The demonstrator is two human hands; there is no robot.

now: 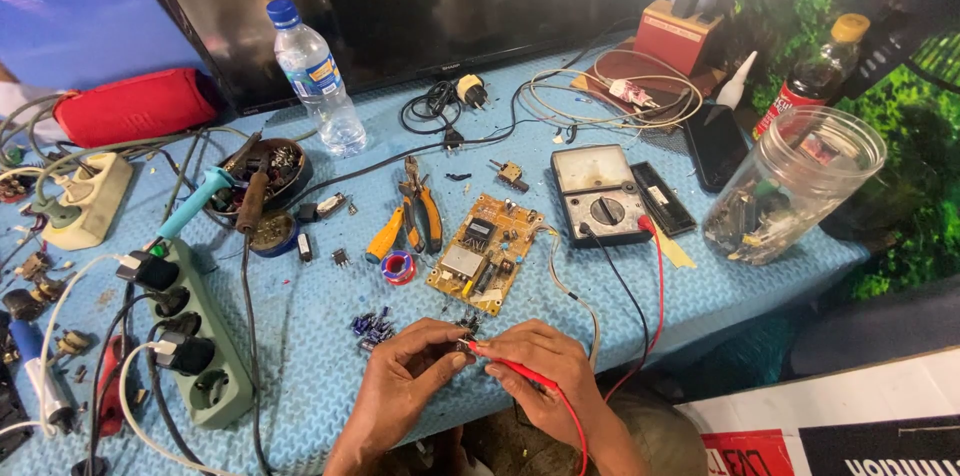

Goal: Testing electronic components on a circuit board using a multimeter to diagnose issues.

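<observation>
just below the circuit board (485, 254), the left hand (405, 374) pinches a small component (464, 343) steady so the right hand (540, 368), gripping the red probe (505, 364), can touch it.

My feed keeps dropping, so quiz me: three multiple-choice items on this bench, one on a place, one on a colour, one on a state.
1. Where does the circuit board lie?
A. between the pliers and the meter
B. inside the clear jar
C. on the green power strip

2. What colour is the probe that the right hand holds?
A. green
B. red
C. white

3. How is the water bottle standing?
A. lying on its side, uncapped
B. tipped against the jar
C. upright with its cap on

Answers:
1 A: the board rests on the blue mat, with the orange-handled pliers to one side and the analogue meter to the other.
2 B: the probe and its lead are red, its tip meeting a small part pinched in the left hand.
3 C: it stands straight, blue cap in place.
</observation>
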